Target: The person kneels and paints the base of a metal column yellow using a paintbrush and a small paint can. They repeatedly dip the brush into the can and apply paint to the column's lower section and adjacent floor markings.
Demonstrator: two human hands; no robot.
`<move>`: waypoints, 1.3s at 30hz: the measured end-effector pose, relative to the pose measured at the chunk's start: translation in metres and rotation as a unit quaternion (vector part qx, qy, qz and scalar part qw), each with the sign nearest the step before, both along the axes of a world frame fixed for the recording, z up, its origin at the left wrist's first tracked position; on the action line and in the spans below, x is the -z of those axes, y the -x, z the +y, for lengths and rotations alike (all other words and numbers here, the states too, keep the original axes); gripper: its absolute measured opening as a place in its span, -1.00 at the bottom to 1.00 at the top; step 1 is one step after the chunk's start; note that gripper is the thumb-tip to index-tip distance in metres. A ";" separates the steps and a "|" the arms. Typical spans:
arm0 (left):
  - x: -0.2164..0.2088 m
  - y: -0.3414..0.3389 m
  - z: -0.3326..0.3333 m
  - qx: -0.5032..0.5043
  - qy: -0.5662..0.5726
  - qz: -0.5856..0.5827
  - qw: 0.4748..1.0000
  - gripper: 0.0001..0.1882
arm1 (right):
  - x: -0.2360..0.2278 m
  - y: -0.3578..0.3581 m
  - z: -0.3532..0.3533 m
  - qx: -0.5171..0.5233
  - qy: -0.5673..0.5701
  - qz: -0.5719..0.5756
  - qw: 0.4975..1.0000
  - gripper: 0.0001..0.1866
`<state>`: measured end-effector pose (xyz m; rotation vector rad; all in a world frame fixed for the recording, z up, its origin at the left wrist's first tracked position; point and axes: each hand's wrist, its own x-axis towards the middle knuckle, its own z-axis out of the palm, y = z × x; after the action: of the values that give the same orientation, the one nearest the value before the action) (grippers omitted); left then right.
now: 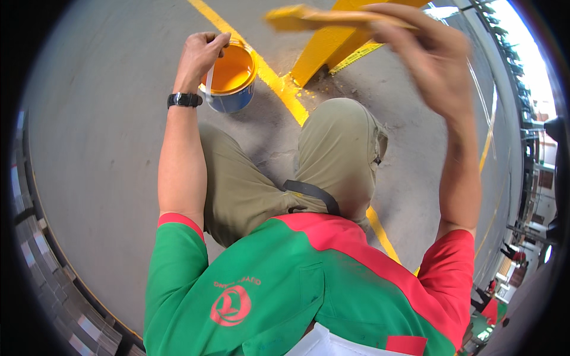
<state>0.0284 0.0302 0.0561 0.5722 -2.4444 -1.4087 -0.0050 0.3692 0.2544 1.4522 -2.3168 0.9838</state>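
Observation:
My left hand (pixel 203 54) is closed on the pale strap handle of a blue paint bucket (pixel 233 101), which hangs tilted toward me. Yellow-orange paint (pixel 231 68) shows inside it, and its rim is smeared with the same colour. At the upper right, my right hand (pixel 428 56), blurred by motion, grips a paintbrush (pixel 323 19). The brush looks coated in yellow and points left, its bristle end passing in front of a yellow post. Whether the brush touches the post I cannot tell.
The yellow post (pixel 332 44) rises from the grey floor (pixel 107 130), with yellow spatter around its foot. A painted yellow line (pixel 278 89) runs past it. My bent knees (pixel 338 127) are just below. Stacked blocks (pixel 50 270) line the left rim; people (pixel 490 296) are far right.

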 end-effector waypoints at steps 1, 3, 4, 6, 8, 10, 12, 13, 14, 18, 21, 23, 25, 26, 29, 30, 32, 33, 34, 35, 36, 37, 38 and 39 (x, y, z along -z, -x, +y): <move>-0.004 -0.003 0.002 -0.007 0.002 0.003 1.000 -0.55 | 0.014 0.006 -0.015 0.006 -0.072 -0.085 0.994 -0.76; -0.013 -0.013 0.006 -0.010 0.001 0.007 1.000 -0.55 | 0.043 0.011 -0.056 -0.053 -0.141 -0.129 0.980 -0.75; -0.017 -0.016 0.006 -0.007 -0.003 0.011 1.000 -0.55 | 0.059 0.013 -0.080 -0.118 -0.138 -0.085 0.980 -0.73; -0.024 -0.022 0.007 -0.006 0.003 0.030 1.000 -0.55 | 0.083 0.015 -0.109 -0.143 -0.187 0.007 0.972 -0.71; -0.028 -0.026 0.007 -0.010 0.022 0.041 0.999 -0.56 | 0.105 0.024 -0.137 -0.117 -0.231 0.014 0.966 -0.75; -0.028 -0.026 0.009 -0.002 0.022 0.051 0.998 -0.55 | 0.125 0.031 -0.155 -0.093 -0.283 0.014 0.954 -0.76; -0.026 -0.024 0.013 -0.004 0.032 0.090 0.995 -0.55 | 0.141 0.035 -0.168 -0.074 -0.339 0.004 0.938 -0.76; -0.026 -0.023 0.014 -0.001 0.039 0.085 0.996 -0.55 | 0.148 0.036 -0.172 -0.071 -0.350 0.008 0.934 -0.76; -0.026 -0.022 0.015 0.001 0.045 0.081 0.996 -0.55 | 0.154 0.037 -0.175 -0.066 -0.361 0.012 0.930 -0.77; -0.030 -0.019 0.017 0.021 0.052 0.036 0.998 -0.55 | 0.169 0.037 -0.177 -0.067 -0.384 0.003 0.921 -0.79; -0.031 -0.017 0.020 -0.003 0.047 0.063 0.997 -0.59 | 0.172 0.038 -0.172 -0.071 -0.386 -0.015 0.920 -0.80; -0.032 -0.017 0.021 0.022 0.043 0.061 0.997 -0.56 | 0.171 0.040 -0.167 -0.065 -0.374 -0.019 0.925 -0.80; -0.031 -0.017 0.024 0.033 0.041 0.075 0.996 -0.56 | 0.167 0.040 -0.163 -0.064 -0.362 -0.016 0.930 -0.79; -0.030 -0.016 0.027 0.032 0.042 0.088 0.995 -0.56 | 0.164 0.040 -0.161 -0.061 -0.359 -0.010 0.931 -0.78; -0.030 -0.015 0.029 0.036 0.034 0.084 0.995 -0.55 | 0.150 0.040 -0.150 -0.073 -0.325 -0.026 0.943 -0.73; -0.030 -0.015 0.029 0.039 0.029 0.075 0.996 -0.55 | 0.144 0.041 -0.144 -0.076 -0.311 -0.038 0.947 -0.71; -0.029 -0.015 0.027 0.031 0.018 0.083 0.996 -0.54 | 0.128 0.044 -0.123 -0.070 -0.248 -0.043 0.965 -0.70; -0.028 -0.014 0.027 0.034 0.012 0.099 0.994 -0.53 | 0.120 0.046 -0.109 -0.071 -0.205 -0.038 0.975 -0.70; -0.028 -0.013 0.025 0.035 0.024 0.097 0.994 -0.52 | 0.112 0.048 -0.094 -0.076 -0.158 -0.052 0.983 -0.67; -0.027 -0.012 0.024 0.031 0.021 0.096 0.995 -0.52 | 0.105 0.050 -0.079 -0.042 -0.143 -0.099 0.984 -0.68; -0.026 -0.011 0.024 0.042 0.024 0.122 0.991 -0.52 | 0.098 0.049 -0.064 -0.019 -0.110 -0.132 0.985 -0.68; -0.025 -0.011 0.022 0.037 0.048 0.098 0.993 -0.52 | 0.091 0.048 -0.047 0.008 -0.070 -0.156 0.985 -0.68; -0.024 -0.013 0.022 0.047 0.082 0.130 0.987 -0.52 | 0.085 0.042 -0.031 0.036 -0.023 -0.180 0.983 -0.69; -0.024 -0.011 0.022 0.066 0.047 0.142 0.987 -0.52 | 0.075 0.037 -0.011 0.064 0.030 -0.183 0.981 -0.71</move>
<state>0.0395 0.0524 0.0797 0.1776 -2.3369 -1.3116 -0.0424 0.3578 0.1789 1.1594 -2.5632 1.3654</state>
